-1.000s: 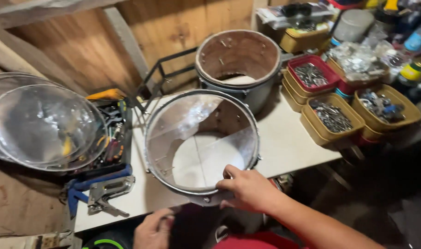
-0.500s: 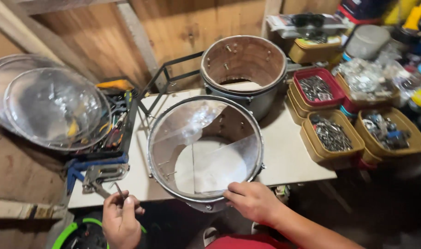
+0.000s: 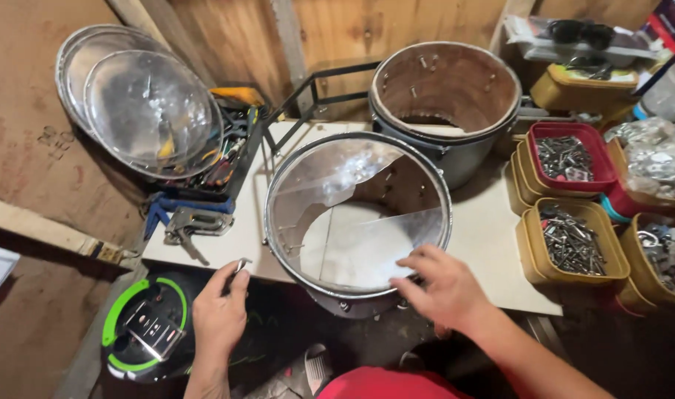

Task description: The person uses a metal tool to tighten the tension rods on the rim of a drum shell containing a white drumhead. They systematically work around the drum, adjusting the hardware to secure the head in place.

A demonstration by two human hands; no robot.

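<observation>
A pale, flat table top (image 3: 493,229) is set against walls of rough wooden boards, with a dark floor seen below its front edge. At the middle of the table a round drum shell (image 3: 357,222) with a bright metal rim and a clear, glossy skin is stood open side up; a second, unskinned shell (image 3: 445,96) of brown wood and grey wrap is placed just behind it. Clear round drumheads (image 3: 141,111) are leaned against the left wall over a tray of hand tools. Yellow and red tubs of metal screws (image 3: 570,240) are ranged along the right. A green and black cable reel (image 3: 149,329) is seen on the floor. The right hand (image 3: 441,284) is spread loosely, fingers rested on the near rim of the drum shell. The left hand (image 3: 219,310) is pinched shut on a small metal piece (image 3: 241,264) at the table's front edge.
</observation>
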